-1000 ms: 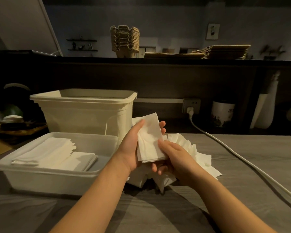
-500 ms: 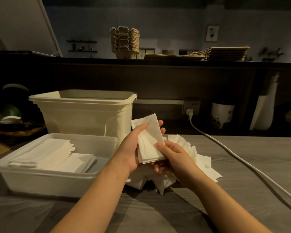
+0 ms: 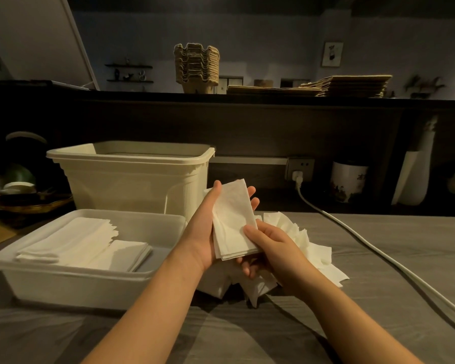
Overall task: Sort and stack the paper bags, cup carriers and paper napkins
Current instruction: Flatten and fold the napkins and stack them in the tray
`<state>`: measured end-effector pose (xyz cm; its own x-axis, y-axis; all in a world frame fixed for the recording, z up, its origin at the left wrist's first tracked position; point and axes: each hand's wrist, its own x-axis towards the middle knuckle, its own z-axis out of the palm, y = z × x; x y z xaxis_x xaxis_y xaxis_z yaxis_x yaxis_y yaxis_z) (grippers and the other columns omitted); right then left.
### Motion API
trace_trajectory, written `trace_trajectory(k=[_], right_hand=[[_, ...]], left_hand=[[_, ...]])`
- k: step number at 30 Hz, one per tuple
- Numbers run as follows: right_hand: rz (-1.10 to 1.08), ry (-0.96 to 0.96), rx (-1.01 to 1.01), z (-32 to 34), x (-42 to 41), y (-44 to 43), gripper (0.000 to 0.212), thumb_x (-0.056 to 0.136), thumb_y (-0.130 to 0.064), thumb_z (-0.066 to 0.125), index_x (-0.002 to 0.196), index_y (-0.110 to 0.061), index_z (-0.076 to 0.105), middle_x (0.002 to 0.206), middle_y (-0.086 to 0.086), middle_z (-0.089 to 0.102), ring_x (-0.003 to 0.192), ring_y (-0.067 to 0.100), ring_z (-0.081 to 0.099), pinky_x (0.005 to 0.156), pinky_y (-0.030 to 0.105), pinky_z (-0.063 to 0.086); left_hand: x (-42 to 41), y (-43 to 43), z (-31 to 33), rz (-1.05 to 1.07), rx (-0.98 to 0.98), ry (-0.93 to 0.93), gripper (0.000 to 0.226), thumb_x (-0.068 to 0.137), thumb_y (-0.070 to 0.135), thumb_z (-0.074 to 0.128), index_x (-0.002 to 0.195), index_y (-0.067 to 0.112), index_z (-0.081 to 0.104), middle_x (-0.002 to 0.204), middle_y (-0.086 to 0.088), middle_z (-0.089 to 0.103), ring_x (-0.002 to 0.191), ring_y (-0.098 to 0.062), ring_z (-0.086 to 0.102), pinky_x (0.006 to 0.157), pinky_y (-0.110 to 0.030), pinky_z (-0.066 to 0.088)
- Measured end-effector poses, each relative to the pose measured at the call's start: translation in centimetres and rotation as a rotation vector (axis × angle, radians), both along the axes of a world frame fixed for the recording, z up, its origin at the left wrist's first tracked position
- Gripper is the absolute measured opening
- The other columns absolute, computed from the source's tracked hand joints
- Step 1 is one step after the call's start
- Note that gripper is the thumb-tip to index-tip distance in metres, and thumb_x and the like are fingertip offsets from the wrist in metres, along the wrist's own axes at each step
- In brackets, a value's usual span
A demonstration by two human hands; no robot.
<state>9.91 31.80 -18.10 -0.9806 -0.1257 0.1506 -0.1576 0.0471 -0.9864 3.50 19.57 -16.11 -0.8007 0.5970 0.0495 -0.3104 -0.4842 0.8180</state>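
A small stack of folded white napkins [image 3: 233, 222] stands upright between my hands above the table. My left hand [image 3: 204, 232] cradles it from behind and the left, thumb along its edge. My right hand [image 3: 271, 248] pinches its lower right corner with the thumb on top. Below them lies a loose pile of white napkins [image 3: 307, 248] on the grey table. A shallow white tray [image 3: 63, 279] at the left holds two neat napkin stacks [image 3: 90, 245]. On the dark shelf behind stand stacked cup carriers [image 3: 196, 68] and flat paper bags [image 3: 344, 86].
A deep cream tub [image 3: 132, 179] stands behind the tray. A white power cable [image 3: 373, 248] runs from the wall socket [image 3: 298, 169] across the table to the right. A patterned jar [image 3: 348, 185] and a white vase [image 3: 415, 177] sit at the back right.
The napkin stack has tilted a little more upright in my hands; my right thumb has slid slightly on its lower corner. Nothing else moved.
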Motion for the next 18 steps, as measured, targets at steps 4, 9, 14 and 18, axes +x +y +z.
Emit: trace_trajectory(k=[4,9,14,18], right_hand=[[0.019,0.008,0.006,0.0,0.1,-0.01,0.024,0.099,-0.027,0.039,0.102,-0.008,0.054,0.064,0.002,0.063,0.051,0.011,0.057,0.047,0.018,0.048],[0.045,0.034,0.02,-0.11,0.07,0.01,0.024,0.093,-0.025,0.051,0.109,-0.008,0.054,0.068,0.003,0.064,0.053,0.011,0.059,0.05,0.019,0.05],[0.047,0.007,0.055,-0.15,0.03,-0.19,0.034,0.081,-0.033,0.059,0.107,-0.011,0.054,0.072,0.001,0.067,0.057,0.012,0.063,0.053,0.02,0.051],[0.06,0.002,0.009,-0.13,0.0,0.0,0.02,0.089,-0.02,0.057,0.106,-0.01,0.054,0.077,0.001,0.069,0.065,0.014,0.067,0.058,0.021,0.055]], left_hand=[[0.23,0.0,0.05,-0.014,0.0,0.009,0.032,0.095,0.038,0.042,0.102,0.02,0.068,0.099,-0.001,0.073,0.082,-0.013,0.071,0.084,-0.039,0.049],[0.29,0.02,0.12,0.047,0.09,-0.017,0.041,0.096,0.041,0.039,0.09,0.024,0.076,0.093,0.0,0.074,0.078,-0.012,0.071,0.094,-0.043,0.046],[0.56,0.12,0.41,0.092,0.193,0.035,0.03,0.096,0.038,0.04,0.115,0.026,0.061,0.1,-0.001,0.072,0.086,-0.014,0.07,0.088,-0.041,0.05],[0.86,-0.06,0.65,0.059,0.165,0.152,0.032,0.093,0.032,0.044,0.119,0.023,0.059,0.104,-0.004,0.071,0.089,-0.017,0.069,0.088,-0.041,0.051]])
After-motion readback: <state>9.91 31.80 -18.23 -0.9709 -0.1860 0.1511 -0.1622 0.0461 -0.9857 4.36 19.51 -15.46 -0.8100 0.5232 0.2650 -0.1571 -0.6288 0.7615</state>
